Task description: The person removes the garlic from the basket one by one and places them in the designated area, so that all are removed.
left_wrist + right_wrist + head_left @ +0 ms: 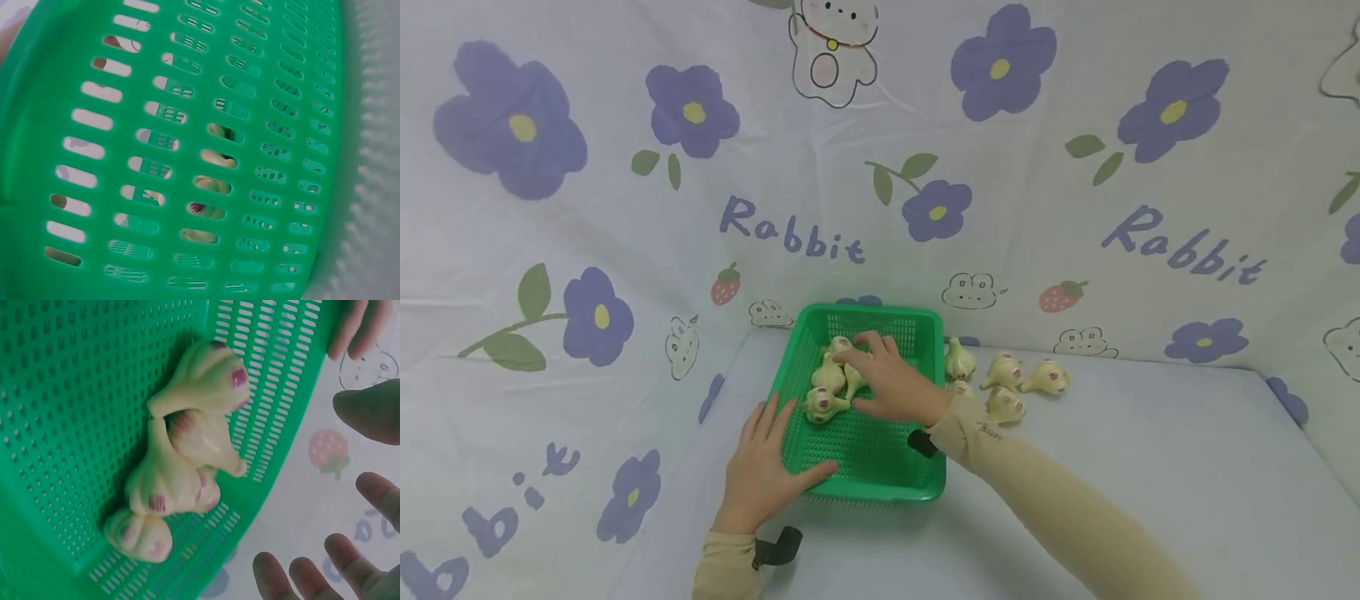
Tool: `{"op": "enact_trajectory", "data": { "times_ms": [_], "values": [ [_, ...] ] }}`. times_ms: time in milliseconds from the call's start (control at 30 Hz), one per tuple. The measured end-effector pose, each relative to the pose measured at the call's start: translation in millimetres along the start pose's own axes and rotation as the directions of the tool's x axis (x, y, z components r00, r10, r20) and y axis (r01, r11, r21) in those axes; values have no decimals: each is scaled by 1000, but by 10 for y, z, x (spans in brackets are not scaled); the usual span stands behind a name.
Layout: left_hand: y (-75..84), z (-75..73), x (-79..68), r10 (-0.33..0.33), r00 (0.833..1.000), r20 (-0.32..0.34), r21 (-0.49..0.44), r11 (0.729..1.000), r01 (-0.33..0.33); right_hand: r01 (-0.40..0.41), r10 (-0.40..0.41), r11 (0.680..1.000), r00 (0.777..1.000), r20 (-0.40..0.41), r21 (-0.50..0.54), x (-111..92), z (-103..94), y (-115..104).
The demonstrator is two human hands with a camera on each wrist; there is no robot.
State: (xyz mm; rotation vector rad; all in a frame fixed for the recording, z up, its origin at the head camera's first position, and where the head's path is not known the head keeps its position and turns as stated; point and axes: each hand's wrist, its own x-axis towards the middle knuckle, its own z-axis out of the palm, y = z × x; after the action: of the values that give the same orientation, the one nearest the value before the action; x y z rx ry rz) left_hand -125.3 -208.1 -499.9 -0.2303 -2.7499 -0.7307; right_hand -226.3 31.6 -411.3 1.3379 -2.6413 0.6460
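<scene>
Floral cloth (1022, 192) backs a white bench (1120, 450); the straight-fingered left hand (763, 471) likely steadies a rectangular green plastic basket (883, 492); the empty, spread-fingered right hand (897, 387) hovers near cream garlic bulbs (826, 405).

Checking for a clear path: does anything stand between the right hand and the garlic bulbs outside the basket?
Yes: the right wall of the green basket. The right hand is inside it; those garlic bulbs lie on the table.

Pale bulbs (212, 184) show through the green basket (187, 156).
</scene>
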Motion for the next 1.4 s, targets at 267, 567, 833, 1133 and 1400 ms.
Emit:
{"op": "enact_trajectory", "data": {
  "times_ms": [267,567,833,1133,1400],
  "values": [
    [-1,-24,28,12,1000,19,0,1000,-12,-7,9,1000,998,55,-28,138,163,-36],
    [-1,-55,28,25,999,26,1,1000,-25,20,-18,1000,997,76,-24,237,290,-97],
    [-18,-83,15,29,999,34,11,999,-30,-20,31,996,991,130,-83,331,466,-99],
    [-40,-105,10,34,999,33,3,999,-34,-1,24,989,988,151,-150,416,669,-83],
    [-79,-89,-7,38,999,31,13,999,-39,-6,59,972,974,221,-234,485,808,-84]
  ]
}}
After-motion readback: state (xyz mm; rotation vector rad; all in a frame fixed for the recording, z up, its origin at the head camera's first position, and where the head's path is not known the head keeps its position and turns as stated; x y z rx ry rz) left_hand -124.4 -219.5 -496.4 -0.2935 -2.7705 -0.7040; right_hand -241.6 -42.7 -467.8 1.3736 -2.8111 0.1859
